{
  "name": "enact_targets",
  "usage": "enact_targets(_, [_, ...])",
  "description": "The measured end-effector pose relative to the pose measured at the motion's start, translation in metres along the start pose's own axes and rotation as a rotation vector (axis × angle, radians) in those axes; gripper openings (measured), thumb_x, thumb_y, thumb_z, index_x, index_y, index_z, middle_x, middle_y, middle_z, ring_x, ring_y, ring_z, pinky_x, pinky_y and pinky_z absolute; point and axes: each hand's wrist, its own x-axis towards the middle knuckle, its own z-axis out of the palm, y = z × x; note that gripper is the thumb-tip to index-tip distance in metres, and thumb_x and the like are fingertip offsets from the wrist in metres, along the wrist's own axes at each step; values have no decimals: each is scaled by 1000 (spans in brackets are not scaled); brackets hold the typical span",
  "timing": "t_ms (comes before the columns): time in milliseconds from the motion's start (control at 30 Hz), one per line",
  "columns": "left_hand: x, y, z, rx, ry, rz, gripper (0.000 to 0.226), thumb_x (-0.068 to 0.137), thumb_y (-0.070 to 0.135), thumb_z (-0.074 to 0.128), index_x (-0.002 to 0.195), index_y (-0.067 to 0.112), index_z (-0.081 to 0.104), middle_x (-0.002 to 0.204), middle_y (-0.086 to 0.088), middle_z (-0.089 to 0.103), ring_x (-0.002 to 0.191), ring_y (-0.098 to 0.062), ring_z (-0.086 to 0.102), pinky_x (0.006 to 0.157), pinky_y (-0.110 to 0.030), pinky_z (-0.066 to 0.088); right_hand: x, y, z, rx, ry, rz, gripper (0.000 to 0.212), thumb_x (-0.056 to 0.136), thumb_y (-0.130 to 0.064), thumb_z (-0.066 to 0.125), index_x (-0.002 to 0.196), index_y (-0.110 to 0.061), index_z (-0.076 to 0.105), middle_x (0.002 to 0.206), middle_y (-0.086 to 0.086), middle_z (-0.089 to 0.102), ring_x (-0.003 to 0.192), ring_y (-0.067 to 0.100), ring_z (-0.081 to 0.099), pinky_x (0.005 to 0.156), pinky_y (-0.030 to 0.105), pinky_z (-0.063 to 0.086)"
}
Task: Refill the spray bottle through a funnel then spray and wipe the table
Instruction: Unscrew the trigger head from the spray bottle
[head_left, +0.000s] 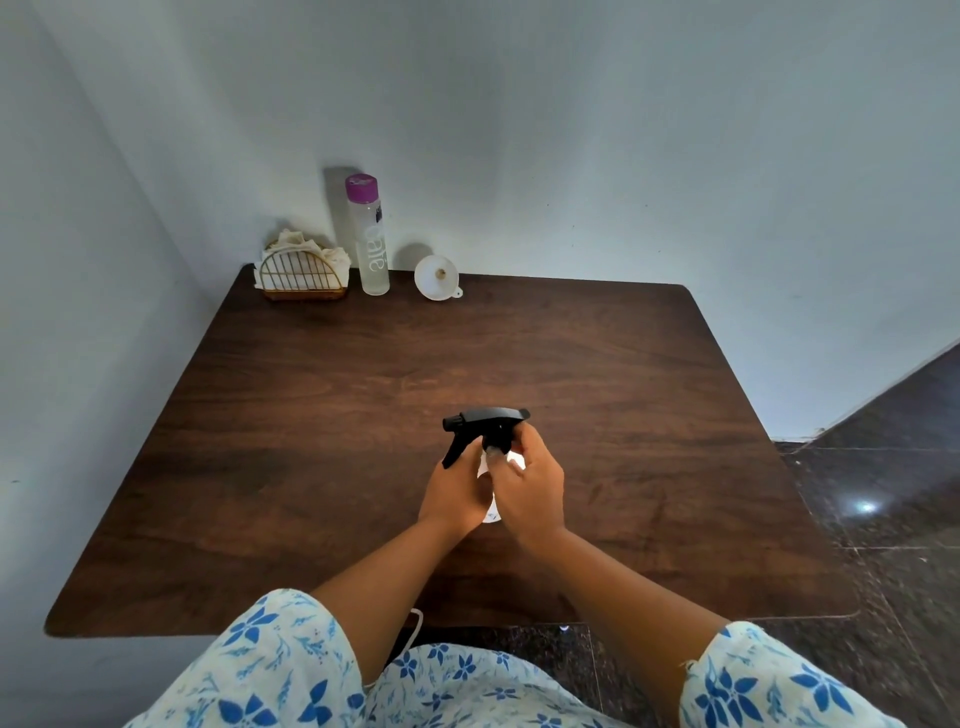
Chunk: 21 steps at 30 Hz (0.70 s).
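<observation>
A white spray bottle with a black trigger head (485, 426) stands near the middle of the dark wooden table (363, 395). My left hand (452, 493) wraps around the bottle's body, most of which is hidden. My right hand (530, 488) has its fingers closed on the black collar just under the trigger head. At the back of the table a white funnel (436, 277) lies on its side. Left of it stands a clear water bottle (370, 236) with a purple cap.
A gold wire holder with cloths or napkins (302, 270) sits in the table's back left corner, against the pale walls. Dark tiled floor lies to the right of the table. My flowered sleeves are at the near edge.
</observation>
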Motion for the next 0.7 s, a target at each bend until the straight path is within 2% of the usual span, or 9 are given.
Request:
enact_targets(100, [-1,-1,0,-56,-50,-64,42,88,15,55,129,24,45,127,-2,52,115,-23,52,100,-43,44,-1,-2,-1,47,-7,19,35,79,-18,71,108,-26,54,100,-14,63,103,7,58,88,29,50])
enact_targets(167, [0,-2,2,-94,9,-49,32,91,12,50,121,24,50,114,-3,61,102,-19,58,88,-37,49,2,-3,1,56,10,56,34,79,-18,72,107,-24,53,101,-13,62,103,6,57,89,30,50])
enact_targets(233, [0,-1,2,-65,26,-26,34,92,10,49,124,20,49,109,-2,61,93,-15,57,79,-28,46,6,-3,2,47,8,57,29,80,-17,71,102,-26,54,103,-11,63,104,8,57,90,36,51])
enact_targets(333, [0,0,3,-49,19,-1,35,92,9,48,126,19,48,107,-3,59,91,-16,55,76,-26,43,6,-5,3,44,28,54,27,79,-9,71,102,-19,59,114,-5,52,107,12,54,93,32,50])
enact_targets(400, [-1,1,3,-54,24,5,34,91,8,49,123,19,49,105,-5,60,88,-17,55,75,-28,44,6,-6,1,17,38,41,24,80,-6,70,101,-13,61,110,-3,47,104,13,54,92,28,49])
enact_targets(567, [0,-2,3,-45,2,6,37,90,10,49,125,22,47,107,-7,61,94,-25,59,74,-31,45,4,-8,-3,-35,3,13,26,86,1,59,107,-12,63,99,-7,57,99,11,56,88,25,48])
enact_targets(700, [1,-2,3,-43,-8,1,40,90,11,49,129,22,43,110,-8,60,97,-26,59,76,-32,46,3,-5,-1,-29,-3,10,31,87,5,52,109,-13,63,104,-4,64,106,15,57,94,36,48])
